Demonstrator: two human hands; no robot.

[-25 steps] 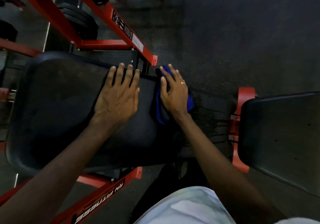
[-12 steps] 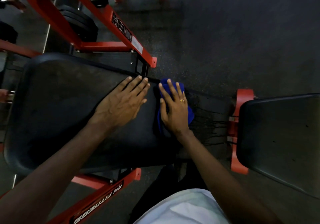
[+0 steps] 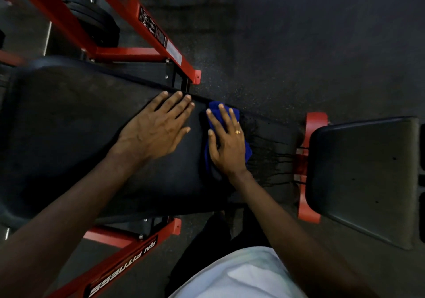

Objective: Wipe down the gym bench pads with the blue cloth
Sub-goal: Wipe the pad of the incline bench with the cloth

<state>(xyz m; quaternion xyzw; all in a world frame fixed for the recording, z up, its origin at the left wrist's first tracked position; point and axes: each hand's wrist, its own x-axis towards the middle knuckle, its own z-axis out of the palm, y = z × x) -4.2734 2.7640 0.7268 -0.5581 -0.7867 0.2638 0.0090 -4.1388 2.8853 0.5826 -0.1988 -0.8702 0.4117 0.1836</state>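
Observation:
A long black bench pad runs across the middle of the view, with cracked vinyl near its right end. My right hand lies flat on the blue cloth, pressing it onto the pad close to the far edge; most of the cloth is hidden under the palm. My left hand rests flat on the pad just left of the cloth, fingers together and holding nothing. A second black pad stands to the right, apart from both hands.
Red frame bars rise behind the pad, and another red bar with white lettering runs below it. A red bracket joins the two pads. Black weight plates sit at the back left. Dark rubber floor lies beyond.
My right hand slid the cloth a short way along the pad near its far edge. My left hand turned, so its fingers point up and right.

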